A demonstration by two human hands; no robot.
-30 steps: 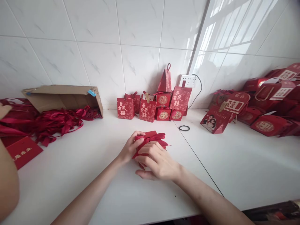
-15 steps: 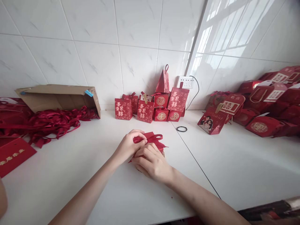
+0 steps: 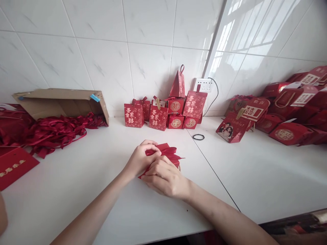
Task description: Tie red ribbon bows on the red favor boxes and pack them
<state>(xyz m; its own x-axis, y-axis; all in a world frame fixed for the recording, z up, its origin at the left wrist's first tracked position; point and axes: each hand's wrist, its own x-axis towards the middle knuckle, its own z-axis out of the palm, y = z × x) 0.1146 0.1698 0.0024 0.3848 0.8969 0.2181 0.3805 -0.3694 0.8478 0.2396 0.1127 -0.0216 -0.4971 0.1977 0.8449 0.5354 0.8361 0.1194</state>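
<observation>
A small red box (image 3: 176, 164) sits on the white table in front of me, with a red ribbon (image 3: 171, 152) looped on its top. My left hand (image 3: 143, 157) is at the box's left side, thumb and index finger pinched on the ribbon. Lower and to the right, my right hand (image 3: 165, 177) has its fingers curled over the box's near side, closed on the ribbon; its fingertips are partly hidden. The two hands touch or nearly touch, and they cover much of the box.
Red gift boxes (image 3: 158, 117) stand against the tiled wall beneath a power strip (image 3: 203, 85). At left are a cardboard box (image 3: 63, 95), heaped ribbons (image 3: 55, 134) and a red card (image 3: 16, 165). A black ring (image 3: 198, 137) lies right; more boxes (image 3: 286, 134) are piled beyond.
The ribbon loop at the top right of the box has become flatter. My right hand has shifted slightly down and left. The whole view has moved a little.
</observation>
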